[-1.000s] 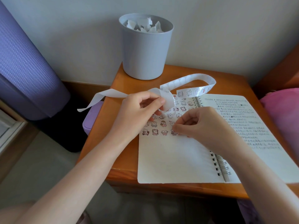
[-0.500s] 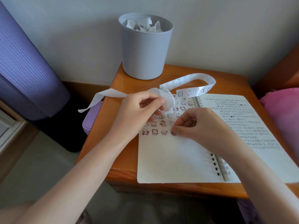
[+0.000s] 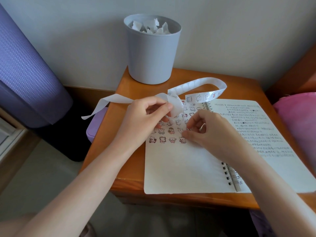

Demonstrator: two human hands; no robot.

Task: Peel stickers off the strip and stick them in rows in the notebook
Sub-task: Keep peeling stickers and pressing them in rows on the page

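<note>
An open spiral notebook (image 3: pixel 179 168) lies on a small wooden table (image 3: pixel 126 151). Its left page carries rows of small cartoon stickers (image 3: pixel 162 139); the right page is full of handwriting. My left hand (image 3: pixel 145 118) pinches the white sticker strip (image 3: pixel 201 82) between thumb and fingers above the page. The strip loops back over the notebook's top edge, and its bare tail hangs off the table's left side. My right hand (image 3: pixel 210 134) has its fingers curled, thumb tip on the page just above the last sticker of the bottom row (image 3: pixel 182 139). Nothing shows between its fingers.
A grey bin (image 3: pixel 152 53) with crumpled white paper stands at the table's back edge by the wall. A rolled purple mat (image 3: pixel 25 74) leans at the left, a purple box (image 3: pixel 95 127) sits beside the table, and pink fabric (image 3: pixel 299 120) lies at the right.
My right hand has shifted slightly up and off the end of the bottom row, uncovering the last sticker there. My left hand and the strip have barely moved.
</note>
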